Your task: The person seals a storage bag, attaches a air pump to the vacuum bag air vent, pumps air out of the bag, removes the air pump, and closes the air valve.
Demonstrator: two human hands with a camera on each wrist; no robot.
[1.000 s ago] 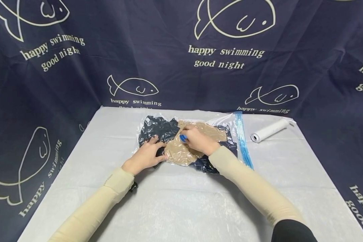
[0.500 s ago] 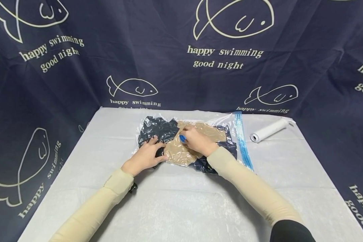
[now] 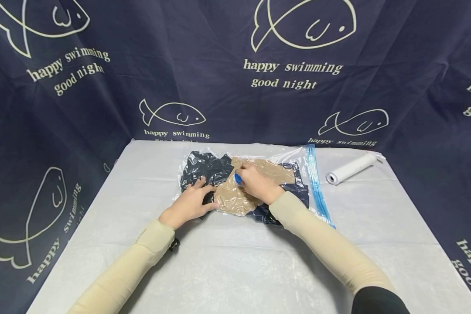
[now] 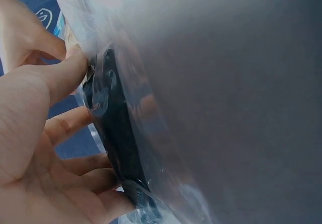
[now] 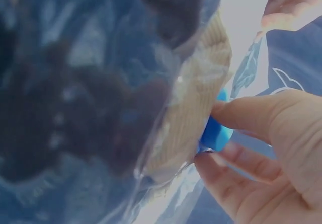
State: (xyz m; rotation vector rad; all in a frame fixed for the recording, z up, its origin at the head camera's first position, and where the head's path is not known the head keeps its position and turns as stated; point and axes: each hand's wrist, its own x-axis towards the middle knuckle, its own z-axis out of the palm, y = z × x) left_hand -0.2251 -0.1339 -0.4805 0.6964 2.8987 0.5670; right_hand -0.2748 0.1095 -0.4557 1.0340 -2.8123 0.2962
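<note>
A clear plastic vacuum storage bag (image 3: 304,168) lies flat and wrinkled on the table, with black, tan and dark navy clothes inside. Its blue zip edge (image 3: 318,196) is on the right. My left hand (image 3: 190,203) rests on the bag's left part with fingers spread, over the black clothing (image 3: 206,168). Near the bag's middle, my right hand (image 3: 257,182) pinches a round blue valve cap (image 3: 238,179) above the tan clothing (image 3: 235,200). The right wrist view shows thumb and fingers around this blue cap (image 5: 217,133).
A white cylinder (image 3: 353,168), hollow at its near end, lies to the right of the bag. White cloth covers the table (image 3: 235,270). Dark blue curtains (image 3: 220,65) printed with fish stand around the back and sides.
Both hands stay in nearly the same places, the right still at the blue cap. The near corner of the zip edge sits slightly farther right and nearer.
</note>
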